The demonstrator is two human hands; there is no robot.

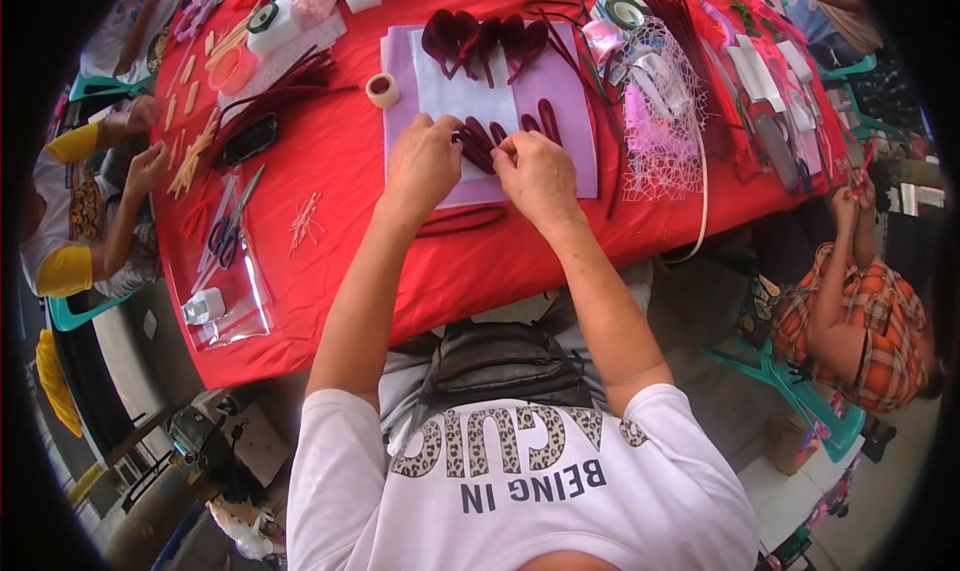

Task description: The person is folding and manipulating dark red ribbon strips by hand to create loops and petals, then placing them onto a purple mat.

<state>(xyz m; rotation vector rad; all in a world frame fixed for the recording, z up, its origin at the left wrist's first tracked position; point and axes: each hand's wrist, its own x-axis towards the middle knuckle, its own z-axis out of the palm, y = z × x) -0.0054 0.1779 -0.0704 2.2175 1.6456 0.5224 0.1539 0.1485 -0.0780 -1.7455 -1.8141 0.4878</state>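
While a clear plastic bag (pixel 247 314) sits at the near-left corner of the red table (pixel 318 301), scissors (pixel 237 214) in or on it (can't tell), left hand (pixel 422 156) and right hand (pixel 538 171) pinch maroon fuzzy strips (pixel 478 153) between them.

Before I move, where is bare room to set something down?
Bare red cloth lies between the clear plastic bag and your left forearm; a smaller patch, between your right forearm and the white cord. Crowded: around the white mesh and on the purple sheet.
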